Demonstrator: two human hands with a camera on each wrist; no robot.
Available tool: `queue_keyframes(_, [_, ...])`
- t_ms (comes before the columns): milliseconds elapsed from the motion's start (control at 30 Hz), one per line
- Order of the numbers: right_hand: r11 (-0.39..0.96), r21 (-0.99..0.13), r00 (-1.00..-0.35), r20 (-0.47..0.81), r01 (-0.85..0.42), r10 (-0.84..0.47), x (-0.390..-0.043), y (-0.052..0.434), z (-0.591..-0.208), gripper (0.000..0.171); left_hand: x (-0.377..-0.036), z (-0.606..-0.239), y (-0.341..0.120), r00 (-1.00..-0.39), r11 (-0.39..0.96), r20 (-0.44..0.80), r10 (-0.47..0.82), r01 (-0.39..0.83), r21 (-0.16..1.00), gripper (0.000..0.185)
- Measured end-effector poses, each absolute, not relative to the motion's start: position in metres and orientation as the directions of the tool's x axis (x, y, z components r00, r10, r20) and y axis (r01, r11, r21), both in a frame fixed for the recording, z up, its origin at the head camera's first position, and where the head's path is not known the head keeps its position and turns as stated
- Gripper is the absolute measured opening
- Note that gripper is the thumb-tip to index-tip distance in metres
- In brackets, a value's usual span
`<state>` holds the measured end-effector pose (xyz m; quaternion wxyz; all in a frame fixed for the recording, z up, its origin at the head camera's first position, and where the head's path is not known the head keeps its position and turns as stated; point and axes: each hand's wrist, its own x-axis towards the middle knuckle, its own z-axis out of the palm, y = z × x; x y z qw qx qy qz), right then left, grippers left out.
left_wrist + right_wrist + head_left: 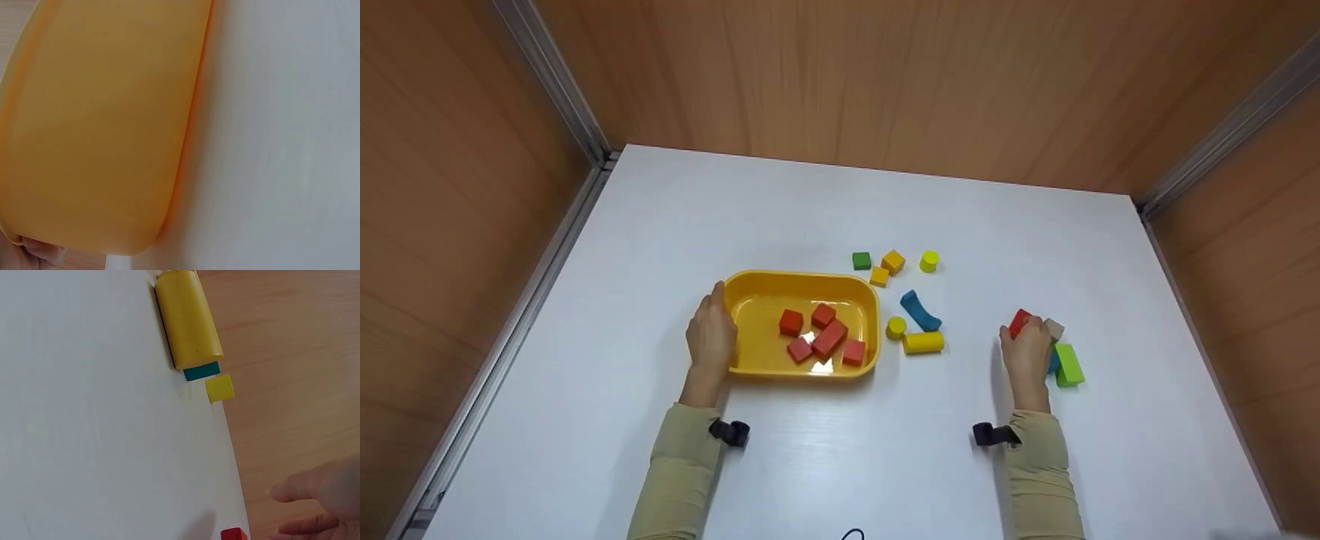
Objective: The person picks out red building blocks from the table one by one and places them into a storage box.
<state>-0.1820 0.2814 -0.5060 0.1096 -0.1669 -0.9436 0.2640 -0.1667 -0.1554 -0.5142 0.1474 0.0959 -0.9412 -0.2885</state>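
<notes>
White table [840, 210], wide bare room beyond and between both grips. Yellow tray [750, 289] up against left hand [710, 337], fingers curled on its near-left rim, five red blocks inside; tray's long axis across the table, toward the right hand. Yellow cylinder [923, 342] lying flat between tray and right hand [1026, 351], nearer the tray. Green block [1068, 364] just right of that hand, far from table edge. Red block [1020, 322] at right fingertips, touched at the top; closed pinch or not: cannot tell.
</notes>
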Motion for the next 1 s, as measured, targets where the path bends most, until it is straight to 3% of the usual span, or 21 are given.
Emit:
queue_keyframes(233, [0.834,-0.451,-0.921,0.064,0.317,0.384,-0.188,0.289,-0.507,0.048,-0.166,-0.515,-0.155,-0.936,0.817,0.242,-0.255,-0.074,0.572,0.037])
queue_keyframes(400, [0.837,-0.402,-0.921,-0.047,0.372,0.387,-0.194,0.293,-0.508,0.054,-0.166,-0.515,-0.156,-0.939,0.811,0.244,-0.243,-0.059,0.582,0.036])
queue_keyframes(633, [0.83,-0.339,-0.896,-0.153,0.443,0.416,-0.204,0.294,-0.511,0.053,-0.167,-0.515,-0.156,-0.942,0.812,0.215,-0.257,-0.09,0.576,0.037])
queue_keyframes(1000, [0.8,-0.325,-0.864,-0.189,0.504,0.467,-0.212,0.294,-0.515,0.048,-0.167,-0.514,-0.155,-0.944,0.809,0.194,-0.267,-0.11,0.577,0.038])
